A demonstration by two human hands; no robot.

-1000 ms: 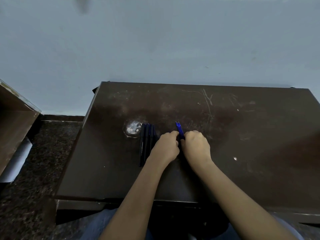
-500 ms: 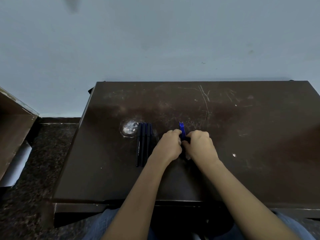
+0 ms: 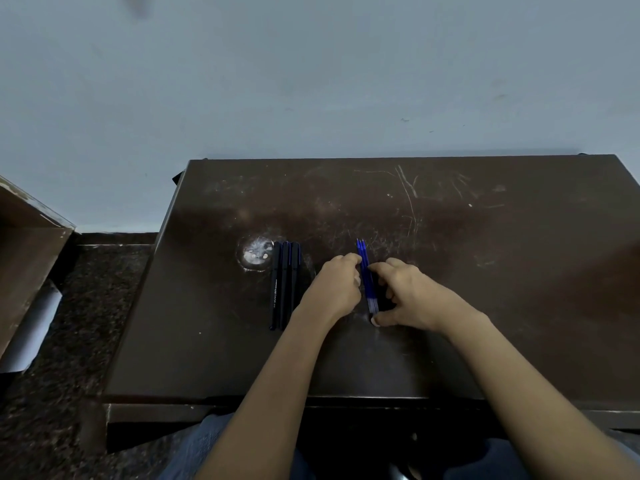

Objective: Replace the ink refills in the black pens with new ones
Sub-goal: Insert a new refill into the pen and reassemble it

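The left hand (image 3: 332, 289) and right hand (image 3: 412, 299) are pressing curled fingers against either side of the blue refills (image 3: 366, 275), with the right thumb at their near end. The bundle is lying mid-table (image 3: 502, 271). Black pens (image 3: 285, 282) are lying just left, touching a white worn patch (image 3: 254, 254).

Black pens (image 3: 284, 285) aligned; blue refills (image 3: 370, 293) bundled nearby
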